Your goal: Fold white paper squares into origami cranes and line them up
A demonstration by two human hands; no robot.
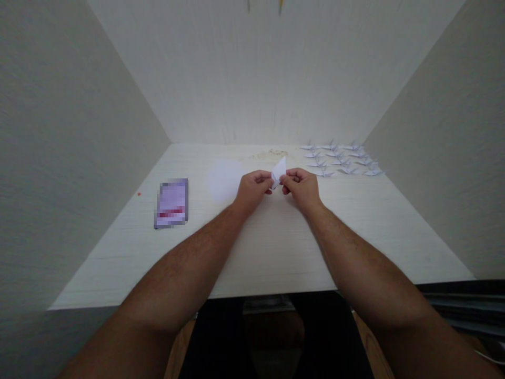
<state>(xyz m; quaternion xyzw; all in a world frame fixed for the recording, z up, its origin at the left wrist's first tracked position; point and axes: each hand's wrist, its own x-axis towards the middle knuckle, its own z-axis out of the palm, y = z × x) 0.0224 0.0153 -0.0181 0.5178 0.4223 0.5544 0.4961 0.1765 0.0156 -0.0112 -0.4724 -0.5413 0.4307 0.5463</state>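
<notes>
Both of my hands meet over the middle of the white table [276,252]. My left hand [253,188] and my right hand [300,186] pinch a small folded piece of white paper [279,169] between fingertips, its pointed flap sticking up between them. The fingers of both hands are curled closed on the paper. The lower part of the fold is hidden by my fingers.
Several finished white paper cranes [341,158] stand in rows at the back right. A purple packet [172,203] lies flat on the left, with a tiny red speck [139,194] beyond it. A faint brownish stain [270,154] marks the back. Walls close in on three sides.
</notes>
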